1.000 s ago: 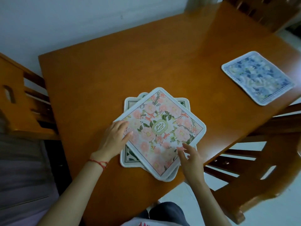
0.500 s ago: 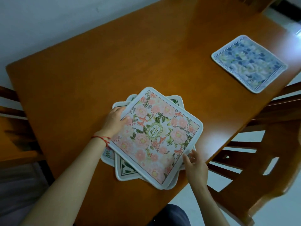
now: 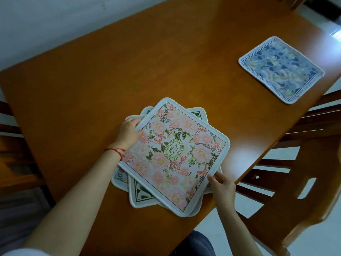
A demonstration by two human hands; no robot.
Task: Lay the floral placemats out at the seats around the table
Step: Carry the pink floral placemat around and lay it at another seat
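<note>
While the left hand lay flat on the pink mat a second ago, it now curls round that mat's left edge, thumb on top, fingers tucked under, lifting the edge off the stack; right hand has slid to the mat's near-right edge, fingers lightly curled, tips touching the rim, grip underneath not visible. Likely means the top mat is about to be peeled off for the next seat. Stack sits on the surface at the near edge; blue mat already laid far right, well apart
</note>
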